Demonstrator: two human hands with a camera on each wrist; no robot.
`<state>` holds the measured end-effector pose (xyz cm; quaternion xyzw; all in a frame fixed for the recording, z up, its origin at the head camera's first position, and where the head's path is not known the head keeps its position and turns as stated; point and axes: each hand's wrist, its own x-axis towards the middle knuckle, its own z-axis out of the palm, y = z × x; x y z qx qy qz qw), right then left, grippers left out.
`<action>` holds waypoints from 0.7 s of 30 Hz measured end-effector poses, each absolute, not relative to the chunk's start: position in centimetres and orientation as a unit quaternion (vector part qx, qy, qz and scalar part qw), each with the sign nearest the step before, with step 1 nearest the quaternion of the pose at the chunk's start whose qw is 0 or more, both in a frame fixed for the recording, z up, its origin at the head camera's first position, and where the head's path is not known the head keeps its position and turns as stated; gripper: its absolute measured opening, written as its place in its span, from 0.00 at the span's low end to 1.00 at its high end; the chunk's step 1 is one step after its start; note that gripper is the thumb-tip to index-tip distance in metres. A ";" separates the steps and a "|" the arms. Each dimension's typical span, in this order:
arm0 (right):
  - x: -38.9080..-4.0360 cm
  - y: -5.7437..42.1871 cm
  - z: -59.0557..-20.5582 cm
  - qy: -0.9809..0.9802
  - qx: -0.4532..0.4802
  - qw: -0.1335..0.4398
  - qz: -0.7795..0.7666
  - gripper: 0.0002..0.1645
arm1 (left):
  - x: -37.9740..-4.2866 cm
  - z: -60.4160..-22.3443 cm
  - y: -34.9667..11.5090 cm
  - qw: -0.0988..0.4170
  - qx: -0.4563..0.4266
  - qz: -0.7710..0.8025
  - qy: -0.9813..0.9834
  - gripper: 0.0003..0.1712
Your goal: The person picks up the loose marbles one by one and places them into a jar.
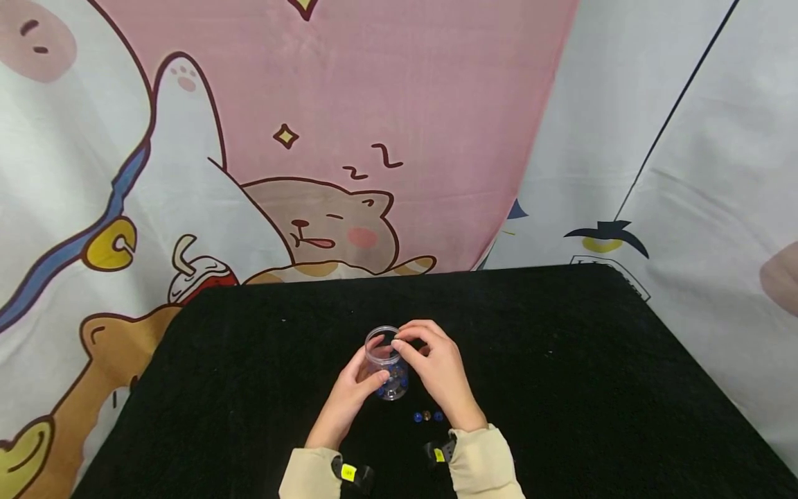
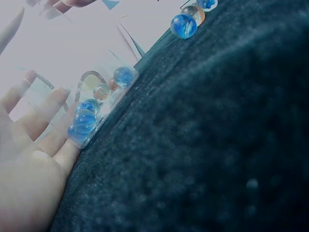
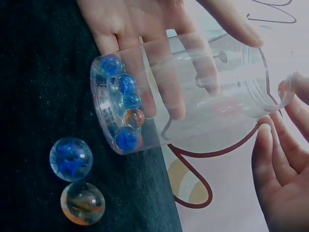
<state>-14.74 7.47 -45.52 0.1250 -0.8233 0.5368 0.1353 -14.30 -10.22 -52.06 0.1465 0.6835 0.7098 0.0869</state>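
Observation:
A clear plastic jar (image 1: 393,396) stands on the black cloth. My left hand (image 1: 350,396) grips it from the left side, fingers behind and thumb in front. Several marbles, blue (image 3: 126,139) and orange (image 3: 134,118), lie at its bottom in the right wrist view. The jar's mouth is uncovered, and there my right hand (image 1: 439,371) has its thumb and fingertips together at the rim. Whether something sits between those fingertips is hidden. In front of the jar lie three loose marbles: a blue one (image 1: 418,417), an amber one (image 1: 427,416) and another blue one (image 1: 438,416).
Black cloth (image 1: 561,374) covers the table and spreads out on both sides of the hands. Behind it hangs a curtain (image 1: 461,125) printed with cartoon animals. Dark straps with yellow labels circle both wrists at the cream sleeves (image 1: 486,461).

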 end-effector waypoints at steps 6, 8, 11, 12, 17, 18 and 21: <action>-14.8 7.7 -45.6 -0.823 0.124 0.122 0.541 0.07 | -14.4 -52.2 -10.1 0.078 0.156 0.706 0.687 0.32; -14.8 7.7 -45.6 -0.822 0.124 0.119 0.543 0.07 | -14.3 -52.0 -10.1 0.081 0.155 0.706 0.686 0.32; -14.8 7.8 -45.6 -0.822 0.123 0.112 0.545 0.07 | -14.0 -51.2 -10.1 0.089 0.150 0.709 0.684 0.32; -14.8 7.8 -45.6 -0.822 0.123 0.109 0.546 0.07 | -13.8 -50.9 -10.0 0.091 0.149 0.710 0.682 0.32; -14.8 7.8 -45.5 -0.823 0.123 0.103 0.545 0.09 | -13.2 -49.4 -9.9 0.100 0.141 0.711 0.682 0.32; -14.8 7.8 -45.5 -0.823 0.123 0.102 0.545 0.09 | -13.1 -49.3 -9.8 0.101 0.139 0.710 0.683 0.32; -14.8 7.9 -45.6 -0.823 0.125 0.103 0.545 0.11 | -13.1 -49.2 -9.8 0.101 0.137 0.710 0.684 0.32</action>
